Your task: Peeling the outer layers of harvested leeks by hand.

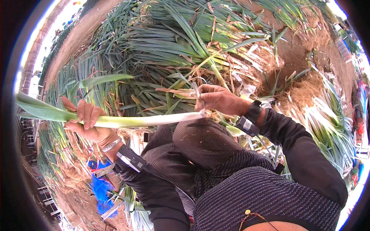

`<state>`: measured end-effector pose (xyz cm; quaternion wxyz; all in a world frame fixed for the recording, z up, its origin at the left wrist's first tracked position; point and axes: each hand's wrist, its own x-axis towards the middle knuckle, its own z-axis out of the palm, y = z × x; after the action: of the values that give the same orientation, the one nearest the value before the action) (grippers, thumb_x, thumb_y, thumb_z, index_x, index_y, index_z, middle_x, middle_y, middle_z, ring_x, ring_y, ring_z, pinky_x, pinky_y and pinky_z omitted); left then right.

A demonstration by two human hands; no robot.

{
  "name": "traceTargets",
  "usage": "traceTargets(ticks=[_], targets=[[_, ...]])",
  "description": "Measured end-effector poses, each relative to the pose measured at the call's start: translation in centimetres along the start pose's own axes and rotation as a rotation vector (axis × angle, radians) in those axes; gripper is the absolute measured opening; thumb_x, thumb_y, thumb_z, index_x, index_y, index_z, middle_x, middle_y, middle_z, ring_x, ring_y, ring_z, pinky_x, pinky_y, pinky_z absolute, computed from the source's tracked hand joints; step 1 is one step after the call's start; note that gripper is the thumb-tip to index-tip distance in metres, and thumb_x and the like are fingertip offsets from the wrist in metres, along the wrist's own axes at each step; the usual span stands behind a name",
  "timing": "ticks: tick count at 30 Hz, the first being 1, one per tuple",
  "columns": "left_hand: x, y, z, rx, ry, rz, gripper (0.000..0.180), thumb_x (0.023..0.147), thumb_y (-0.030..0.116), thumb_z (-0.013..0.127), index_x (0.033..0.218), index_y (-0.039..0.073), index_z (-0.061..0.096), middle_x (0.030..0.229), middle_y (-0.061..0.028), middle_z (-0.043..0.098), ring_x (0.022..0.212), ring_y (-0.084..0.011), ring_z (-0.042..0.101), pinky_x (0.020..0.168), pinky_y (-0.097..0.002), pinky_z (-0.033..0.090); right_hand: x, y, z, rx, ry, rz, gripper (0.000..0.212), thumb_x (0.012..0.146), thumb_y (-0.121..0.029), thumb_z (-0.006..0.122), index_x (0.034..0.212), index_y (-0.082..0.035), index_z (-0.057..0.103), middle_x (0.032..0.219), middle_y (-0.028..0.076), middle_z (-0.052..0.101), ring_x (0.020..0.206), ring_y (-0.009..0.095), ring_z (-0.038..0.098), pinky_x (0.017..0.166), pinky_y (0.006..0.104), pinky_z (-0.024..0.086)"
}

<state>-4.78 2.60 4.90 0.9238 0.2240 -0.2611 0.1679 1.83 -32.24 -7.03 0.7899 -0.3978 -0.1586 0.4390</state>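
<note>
A long leek (146,121) lies level across my lap, its green leaves to the left and its white root end to the right. My left hand (88,119) is closed round it where the stalk turns green. By the root end, my right hand (217,99) pinches a dry, brownish strip of outer leaf (179,92) between thumb and fingers. Whether that strip is still joined to the leek, I cannot tell. The roots (211,114) show just below my right hand.
A big heap of untrimmed leeks (162,46) spreads out ahead, roots toward the right. Whiter leeks (323,123) are piled at the right beside cut roots (306,92). Blue plastic (102,192) lies on the soil at lower left, near wooden slats (111,211).
</note>
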Motion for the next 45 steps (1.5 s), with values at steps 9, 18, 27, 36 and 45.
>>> traceTargets(ticks=[9,18,27,36,45], targets=[[0.1,1.1,0.1,-0.049,-0.052,0.055,0.068,0.078,0.021,0.077,0.135,0.0,0.046,0.073,0.0004,0.042,0.051,-0.0066,0.045,0.05,-0.0215,0.043,-6.6,3.7,-14.8,-1.876,-0.058,0.349,0.024,0.086,-0.022,0.06,0.106,-0.009,0.054,0.092,0.013,0.059,0.086,0.032,0.061,0.075,0.039,0.051],[0.2,-0.6,-0.6,-0.088,-0.252,0.077,0.081,0.075,0.031,0.079,0.139,-0.001,0.04,0.074,0.0001,0.043,0.05,-0.0064,0.045,0.049,-0.0207,0.046,-0.3,1.2,-3.4,-1.248,-0.159,-0.267,0.047,0.081,-0.018,0.067,0.125,-0.008,0.053,0.107,0.014,0.059,0.102,0.032,0.059,0.088,0.0407,0.049],[0.5,-0.6,-1.4,-0.213,-0.431,0.045,0.088,0.069,0.038,0.083,0.139,0.003,0.042,0.075,-0.0031,0.051,0.048,-0.007,0.052,0.046,-0.0193,0.049,2.8,-1.1,5.8,-1.355,-0.224,-0.398,0.081,0.071,-0.02,0.073,0.141,-0.008,0.035,0.11,0.017,0.059,0.101,0.034,0.059,0.087,0.0429,0.047],[0.2,-2.3,-0.4,-0.121,-0.388,-0.007,0.088,0.066,0.043,0.083,0.137,0.006,0.045,0.077,-0.0042,0.053,0.05,-0.0076,0.052,0.045,-0.0185,0.05,6.3,1.2,9.0,-1.386,-0.013,-0.446,0.021,0.076,-0.023,0.068,0.077,-0.008,0.053,0.067,0.012,0.058,0.066,0.036,0.06,0.063,0.0447,0.047],[-0.8,3.3,-0.7,-0.074,-0.119,0.208,0.085,0.068,0.049,0.078,0.131,-0.001,0.05,0.07,-0.0008,0.05,0.047,-0.0079,0.049,0.044,-0.0217,0.048,-5.7,6.3,-14.1,-2.174,0.104,-0.043,0.013,0.076,-0.01,0.059,0.09,-0.011,0.062,0.073,0.006,0.062,0.069,0.026,0.066,0.056,0.0375,0.05]])
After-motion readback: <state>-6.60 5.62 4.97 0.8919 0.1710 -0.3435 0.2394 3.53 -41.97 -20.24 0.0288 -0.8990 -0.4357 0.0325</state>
